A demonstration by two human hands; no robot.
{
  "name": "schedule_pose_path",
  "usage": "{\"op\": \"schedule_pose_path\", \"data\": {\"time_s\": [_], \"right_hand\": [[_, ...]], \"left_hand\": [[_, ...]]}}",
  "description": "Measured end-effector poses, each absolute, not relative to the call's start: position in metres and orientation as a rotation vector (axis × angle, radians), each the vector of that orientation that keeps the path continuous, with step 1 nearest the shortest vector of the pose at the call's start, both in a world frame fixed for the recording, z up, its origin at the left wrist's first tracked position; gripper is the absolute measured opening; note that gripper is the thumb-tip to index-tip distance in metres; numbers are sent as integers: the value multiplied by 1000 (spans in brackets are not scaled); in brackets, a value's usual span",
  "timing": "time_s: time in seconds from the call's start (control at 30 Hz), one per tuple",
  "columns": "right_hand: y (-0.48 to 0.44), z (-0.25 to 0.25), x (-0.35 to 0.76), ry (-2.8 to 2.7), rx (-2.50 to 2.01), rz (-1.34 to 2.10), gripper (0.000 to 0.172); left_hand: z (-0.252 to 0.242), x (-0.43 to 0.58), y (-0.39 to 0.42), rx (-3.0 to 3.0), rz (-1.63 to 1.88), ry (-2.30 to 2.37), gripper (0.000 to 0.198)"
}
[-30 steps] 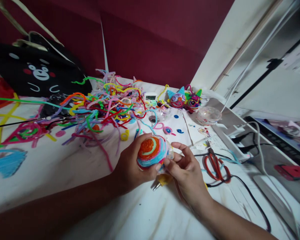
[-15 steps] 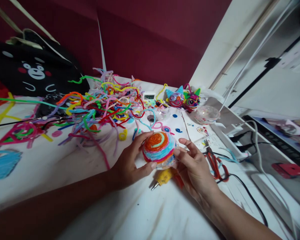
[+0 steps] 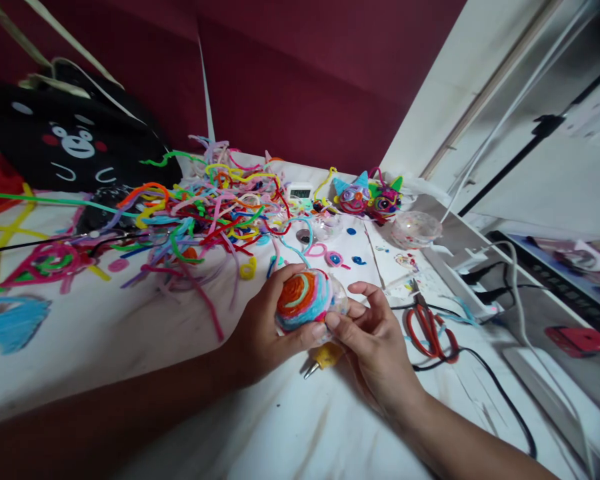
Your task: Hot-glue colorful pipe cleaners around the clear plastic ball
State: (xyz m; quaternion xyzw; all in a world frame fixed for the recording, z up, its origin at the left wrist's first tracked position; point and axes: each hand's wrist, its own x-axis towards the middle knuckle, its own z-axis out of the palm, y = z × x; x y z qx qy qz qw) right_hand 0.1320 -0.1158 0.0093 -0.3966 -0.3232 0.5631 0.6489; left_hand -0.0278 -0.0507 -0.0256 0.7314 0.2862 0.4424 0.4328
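A clear ball [image 3: 304,301], partly covered with coiled fuzzy pipe cleaners in orange, mint, pink and blue, is held above the table. My left hand [image 3: 267,327] wraps round its left side, thumb along the lower front. At the ball's lower right, my right hand [image 3: 375,333] grips the edge with its thumb and bent fingers; its fingertips are partly hidden behind the ball. Below the hands lies a yellow glue gun [image 3: 329,355], its metal nozzle pointing left and its rear hidden by my right hand.
A tangle of coloured pipe cleaners [image 3: 220,213] spreads across the back left. Orange-handled scissors [image 3: 430,330] and a black cable lie on the right. Two decorated balls with ears [image 3: 355,193] stand at the back beside a clear bowl [image 3: 416,230]. A black bag [image 3: 70,140] stands far left.
The ball has moved slightly left and turned, showing more of its clear right side. My right hand has shifted left with it, its thumb now close to the left thumb.
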Motion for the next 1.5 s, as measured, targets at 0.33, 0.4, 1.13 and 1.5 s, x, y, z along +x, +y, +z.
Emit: {"op": "schedule_pose_path", "data": {"time_s": [0.33, 0.4, 1.13, 1.5], "right_hand": [[-119, 12, 137, -799, -888, 1391, 47], [-119, 15, 140, -848, -922, 1393, 42], [-118, 28, 143, -944, -996, 1402, 49], [-120, 21, 148, -1078, -1035, 1305, 39]], "left_hand": [[-24, -30, -48, 1790, 1102, 707, 68], [-25, -31, -46, 1783, 1106, 674, 67], [-23, -36, -41, 1882, 1088, 504, 58], [-21, -34, -42, 1826, 1082, 530, 53]]}}
